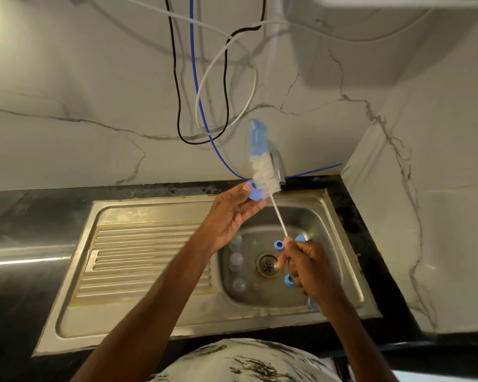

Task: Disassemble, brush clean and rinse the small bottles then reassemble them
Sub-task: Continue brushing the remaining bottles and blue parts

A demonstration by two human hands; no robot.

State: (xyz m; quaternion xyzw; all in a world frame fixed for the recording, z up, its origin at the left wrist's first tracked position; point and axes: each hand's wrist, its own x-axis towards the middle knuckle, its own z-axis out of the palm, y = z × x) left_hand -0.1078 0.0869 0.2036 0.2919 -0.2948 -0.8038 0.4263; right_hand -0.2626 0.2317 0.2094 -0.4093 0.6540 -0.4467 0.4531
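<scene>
Pinching the thin wire handle of the brush (265,175), the fingers of the right hand (307,268) are clamped on it over the sink (149,208). Loose blue caps (278,244) lie around these fingers, clear small bottles (235,260) to their left. Farther, the left hand (232,216) fingers grip one blue cap (254,193), with the white bristles just beyond them.

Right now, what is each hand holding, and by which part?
The left hand pinches a small blue cap at its edge. The right hand grips the bottle brush by the lower end of its thin white handle.
</scene>
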